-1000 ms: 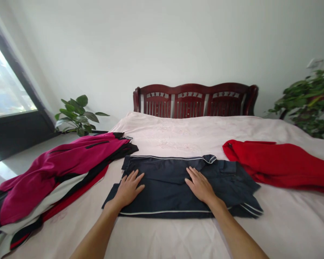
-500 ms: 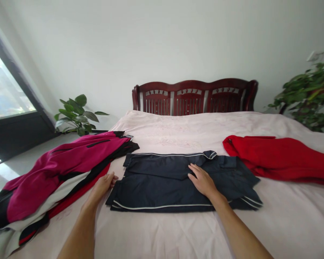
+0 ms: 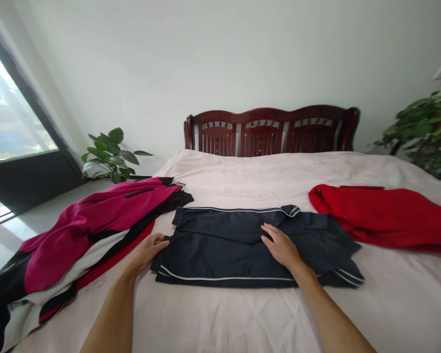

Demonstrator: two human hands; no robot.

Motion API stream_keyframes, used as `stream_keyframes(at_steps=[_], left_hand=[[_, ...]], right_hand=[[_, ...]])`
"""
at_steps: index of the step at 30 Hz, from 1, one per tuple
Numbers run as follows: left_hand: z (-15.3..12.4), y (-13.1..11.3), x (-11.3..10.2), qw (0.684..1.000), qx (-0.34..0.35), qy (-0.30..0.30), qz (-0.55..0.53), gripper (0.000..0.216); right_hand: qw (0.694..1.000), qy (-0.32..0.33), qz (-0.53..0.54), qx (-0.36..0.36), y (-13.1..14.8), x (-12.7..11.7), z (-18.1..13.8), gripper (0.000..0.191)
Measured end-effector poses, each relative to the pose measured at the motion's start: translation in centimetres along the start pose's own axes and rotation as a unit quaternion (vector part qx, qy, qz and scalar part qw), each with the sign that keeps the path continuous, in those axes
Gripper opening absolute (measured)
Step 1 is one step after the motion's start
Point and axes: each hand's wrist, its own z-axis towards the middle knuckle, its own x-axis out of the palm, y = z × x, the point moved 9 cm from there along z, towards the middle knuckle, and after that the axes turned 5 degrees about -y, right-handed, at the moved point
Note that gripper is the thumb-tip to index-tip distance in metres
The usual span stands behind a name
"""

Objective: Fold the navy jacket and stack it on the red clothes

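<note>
The folded navy garment [image 3: 220, 255] with white piping lies flat across the middle of the pale pink bedspread [image 3: 220, 318], directly in front of the operator. The left hand [image 3: 150, 249] is positioned at the garment's left end; its fingers are curled and closed on the edge of the navy fabric, thumb against forefinger. The right hand [image 3: 283, 249] rests palm down on the upper face, right of centre; its fingers are extended, slightly spread, and grip nothing.

A magenta jacket [image 3: 69, 228] lies to the left, atop white, black and red clothing, near the left hand. A red garment [image 3: 385, 218] lies on the right, just beside the navy garment's right end. A dark red slatted wooden headboard [image 3: 264, 117] stands at the far side of the bed. Leafy plants are located at left [image 3: 112, 153] and right [image 3: 428, 132].
</note>
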Motion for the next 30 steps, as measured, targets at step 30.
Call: stream_keyframes(at_steps=[30], left_hand=[[1.5,2.3,0.8,0.996,-0.003,0.033,0.087,0.043]], right_hand=[[1.000,-0.008,0.000,0.017,1.2,-1.3,-0.5,0.041]])
